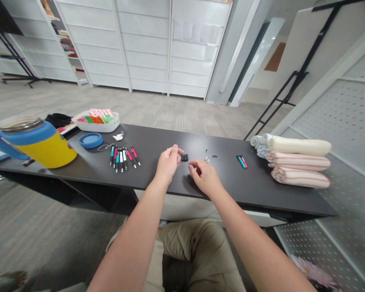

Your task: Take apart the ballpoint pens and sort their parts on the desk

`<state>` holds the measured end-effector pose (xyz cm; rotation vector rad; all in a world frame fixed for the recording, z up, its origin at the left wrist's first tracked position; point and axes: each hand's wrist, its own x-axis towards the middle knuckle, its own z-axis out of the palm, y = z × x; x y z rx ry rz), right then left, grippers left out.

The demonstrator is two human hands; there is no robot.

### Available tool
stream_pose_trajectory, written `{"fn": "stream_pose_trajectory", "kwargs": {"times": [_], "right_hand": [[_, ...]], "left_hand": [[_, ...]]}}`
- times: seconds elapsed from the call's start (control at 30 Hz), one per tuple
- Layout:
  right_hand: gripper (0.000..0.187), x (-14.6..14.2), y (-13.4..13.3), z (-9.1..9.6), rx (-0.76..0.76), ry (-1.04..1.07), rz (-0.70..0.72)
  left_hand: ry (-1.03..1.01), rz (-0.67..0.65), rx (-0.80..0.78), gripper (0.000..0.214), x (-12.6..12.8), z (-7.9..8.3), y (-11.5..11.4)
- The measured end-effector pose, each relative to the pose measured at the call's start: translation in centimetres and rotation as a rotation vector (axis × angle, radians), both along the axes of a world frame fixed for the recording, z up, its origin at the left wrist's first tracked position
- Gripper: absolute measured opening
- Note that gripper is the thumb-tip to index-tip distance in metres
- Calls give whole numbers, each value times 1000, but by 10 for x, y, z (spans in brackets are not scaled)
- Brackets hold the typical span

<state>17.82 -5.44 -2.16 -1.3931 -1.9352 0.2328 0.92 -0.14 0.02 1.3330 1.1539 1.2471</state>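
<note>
My left hand (168, 162) hovers over the black table (158, 142) with its fingers pinched on a thin small part that I cannot make out. My right hand (204, 175) is curled shut close beside it, with something red showing under the fingers. Just beyond the two hands lie a few small black pen pieces (185, 157) and tiny loose parts (207, 156). A row of several pens (123, 157) in red, teal, white and black lies to the left. Two assembled pens (241, 162) lie to the right.
A yellow jug with a blue lid (33, 142) stands at the table's left end, near a blue round lid (91, 140) and a white tray of coloured items (97, 120). Folded towels (295, 160) are stacked at the right end. My knees are below the table's front edge.
</note>
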Motion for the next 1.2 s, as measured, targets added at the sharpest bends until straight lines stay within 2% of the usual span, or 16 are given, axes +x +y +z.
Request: {"fn": "stream_pose_trajectory", "kwargs": {"times": [0.1, 0.2, 0.33, 0.43, 0.57, 0.7, 0.77, 0.83, 0.97, 1.1, 1.2], "right_hand": [[23, 2, 0, 3, -72, 85, 36], [32, 3, -1, 2, -62, 199, 41], [35, 3, -2, 0, -48, 270, 56], [31, 3, -1, -1, -59, 253, 53], [17, 2, 2, -3, -81, 135, 29], [14, 2, 4, -4, -138, 57, 65], [13, 2, 4, -3, -142, 48, 75], [12, 2, 4, -3, -134, 37, 84], [13, 3, 4, -1, -132, 44, 123], [20, 5, 5, -1, -154, 100, 167], [24, 6, 6, -2, -161, 141, 143]], "left_hand": [[-454, -105, -52, 42, 32, -3, -10], [-760, -133, -108, 41, 48, -5, -12], [-983, -106, -233, 36, 48, -8, -9], [-1062, -95, -249, 34, 45, -11, -6], [-1034, -154, -122, 35, 43, -12, -7], [-717, -117, 177, 40, 39, -10, -12], [-575, -145, 255, 41, 38, -10, -14], [-548, -200, 252, 41, 37, -10, -14], [-660, -256, 162, 40, 39, -11, -12], [-727, -260, 102, 39, 40, -11, -8], [-730, -230, 34, 35, 38, -14, -4]]}}
